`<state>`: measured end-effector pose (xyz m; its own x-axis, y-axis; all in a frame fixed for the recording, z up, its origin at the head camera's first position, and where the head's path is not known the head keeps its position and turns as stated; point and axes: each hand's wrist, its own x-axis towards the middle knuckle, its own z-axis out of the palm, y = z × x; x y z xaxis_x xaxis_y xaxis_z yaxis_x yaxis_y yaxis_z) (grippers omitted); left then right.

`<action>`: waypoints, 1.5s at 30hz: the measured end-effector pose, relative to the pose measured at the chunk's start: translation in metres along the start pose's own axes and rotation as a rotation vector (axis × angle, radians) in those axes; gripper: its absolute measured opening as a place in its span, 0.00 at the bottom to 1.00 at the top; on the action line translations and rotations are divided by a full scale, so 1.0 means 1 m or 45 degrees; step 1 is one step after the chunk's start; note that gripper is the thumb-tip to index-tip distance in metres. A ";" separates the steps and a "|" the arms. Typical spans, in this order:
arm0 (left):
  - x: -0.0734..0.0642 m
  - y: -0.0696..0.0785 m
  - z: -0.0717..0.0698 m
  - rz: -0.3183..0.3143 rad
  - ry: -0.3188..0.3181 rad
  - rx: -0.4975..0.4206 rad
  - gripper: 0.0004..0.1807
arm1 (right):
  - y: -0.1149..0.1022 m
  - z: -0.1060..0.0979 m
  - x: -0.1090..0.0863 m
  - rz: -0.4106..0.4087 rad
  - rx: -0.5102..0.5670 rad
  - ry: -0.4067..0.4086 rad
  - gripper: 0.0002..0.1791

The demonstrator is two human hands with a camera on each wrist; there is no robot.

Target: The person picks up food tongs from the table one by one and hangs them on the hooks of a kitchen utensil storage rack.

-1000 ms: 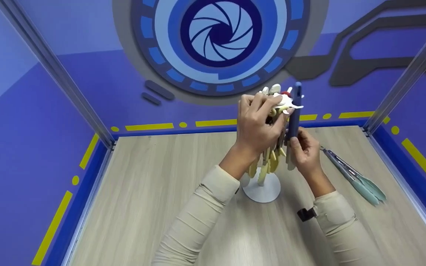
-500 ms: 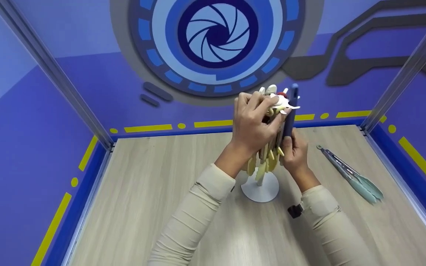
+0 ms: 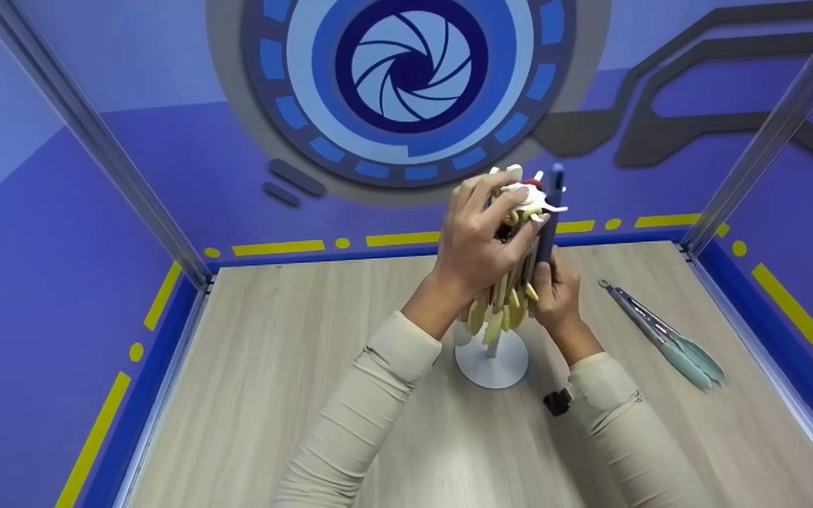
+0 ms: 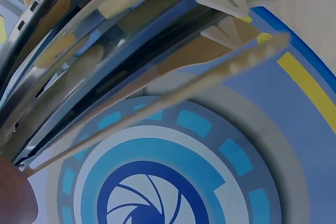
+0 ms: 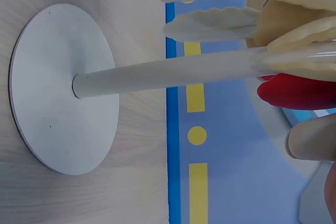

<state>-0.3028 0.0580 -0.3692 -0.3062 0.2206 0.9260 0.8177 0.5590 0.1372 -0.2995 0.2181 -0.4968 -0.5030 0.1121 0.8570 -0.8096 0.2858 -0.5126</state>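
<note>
In the head view, a utensil stand with a white hooked top point(image 3: 533, 202) carries several hanging tongs point(image 3: 477, 317) with cream tips. My left hand point(image 3: 473, 229) grips the stand's top, its fingers over the white hooks. My right hand point(image 3: 557, 289) holds an upright utensil with a dark blue handle point(image 3: 550, 229) by its lower part, close against the stand's right side. What end it has is hidden. In the left wrist view, metal tongs point(image 4: 100, 61) hang close together beside a fingertip. A red tip point(image 5: 299, 92) shows among pale tips in the right wrist view.
The stand's round white base point(image 5: 63, 124) and pole point(image 5: 168, 73) rest on the wooden table point(image 3: 272, 395). Tongs with green tips point(image 3: 660, 331) lie to the right. Blue panels point(image 3: 166, 176) with metal corner posts enclose the table.
My right hand and the blue-handled utensil have shifted left, nearer the stand. The left hand keeps its grip on the top. The head view has shifted slightly.
</note>
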 end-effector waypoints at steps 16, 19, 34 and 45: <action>0.005 -0.002 0.000 -0.035 -0.137 -0.184 0.17 | 0.030 -0.003 -0.008 0.024 0.121 0.024 0.24; 0.005 0.000 0.000 -0.028 -0.129 -0.138 0.18 | 0.032 -0.004 -0.009 0.045 0.096 0.034 0.26; 0.001 0.004 0.002 0.052 -0.050 0.105 0.20 | 0.040 0.001 -0.013 0.103 -0.021 0.029 0.37; -0.002 0.003 0.004 0.058 -0.037 0.146 0.21 | 0.044 0.004 -0.015 0.094 -0.035 0.054 0.37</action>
<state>-0.3015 0.0623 -0.3715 -0.2852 0.2697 0.9197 0.7704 0.6354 0.0526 -0.3288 0.2252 -0.5329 -0.5472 0.1734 0.8189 -0.7622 0.3010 -0.5731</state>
